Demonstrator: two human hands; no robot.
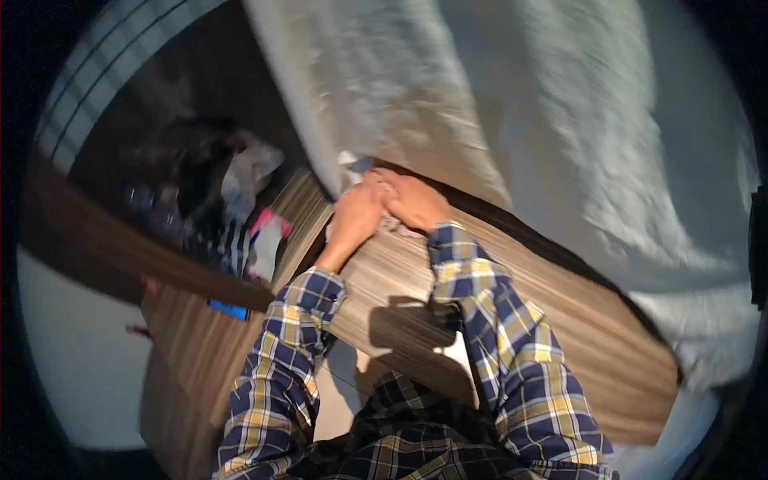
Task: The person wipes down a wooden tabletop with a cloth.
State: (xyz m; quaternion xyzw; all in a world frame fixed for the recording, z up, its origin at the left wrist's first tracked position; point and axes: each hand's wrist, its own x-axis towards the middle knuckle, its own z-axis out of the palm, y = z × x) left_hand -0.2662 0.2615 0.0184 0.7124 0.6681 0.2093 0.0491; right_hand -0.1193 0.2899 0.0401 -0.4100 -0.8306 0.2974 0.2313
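Note:
Both hands meet at the far end of a wood-grain surface [512, 272], beside a hanging whitish curtain [384, 88]. My left hand [358, 212] presses in from the left with its fingers closed, against the fingers of my right hand [412, 198]. Crumpled pinkish-brown cloth [398, 227] shows just below and between them, and both hands are on it. My right hand's fingers are also bunched together. A small white and bluish bit [352, 164] sticks out beyond the fingertips.
On the left, a dark curved shelf [144, 248] holds clear plastic bags [244, 176] and a pink and white packet [268, 240]. A blue item [228, 310] lies below its edge. The curtain runs along the right side of the wood-grain surface.

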